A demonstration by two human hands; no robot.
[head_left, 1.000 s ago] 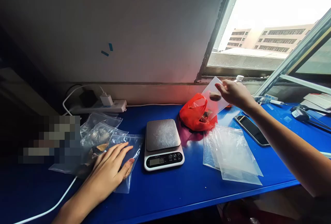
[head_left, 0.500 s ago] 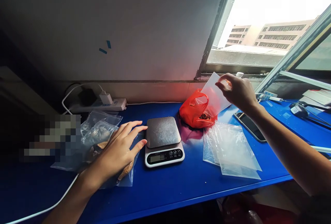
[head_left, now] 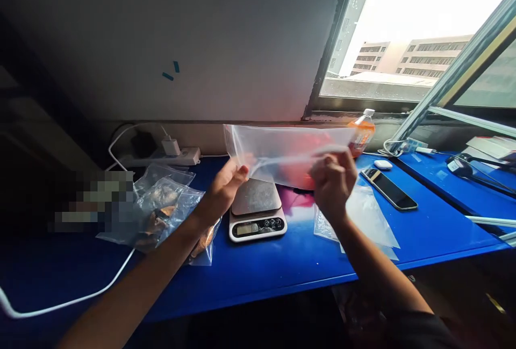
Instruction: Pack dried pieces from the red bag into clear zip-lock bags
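Note:
Both hands hold one clear plastic zip bag [head_left: 282,147] stretched sideways above the scale. My left hand [head_left: 223,190] pinches its left end. My right hand [head_left: 332,182] grips its lower right edge with closed fingers. Under the bag sits a small digital kitchen scale [head_left: 256,212] on the blue table [head_left: 282,268]. A red plastic bag [head_left: 300,177] shows through the clear one, behind the scale. Left of my left arm lie several filled clear bags [head_left: 161,209] with brown contents.
A stack of empty clear bags [head_left: 368,220] lies right of the scale, a phone [head_left: 389,189] beyond it. An orange bottle [head_left: 362,133] stands at the window sill. A power strip [head_left: 161,156] with a charger and white cable [head_left: 60,303] is at the back left.
My right hand brought the clear bag from over the red bag to the middle. My left hand left the filled bags and took the bag's left end. The camera view shifted slightly.

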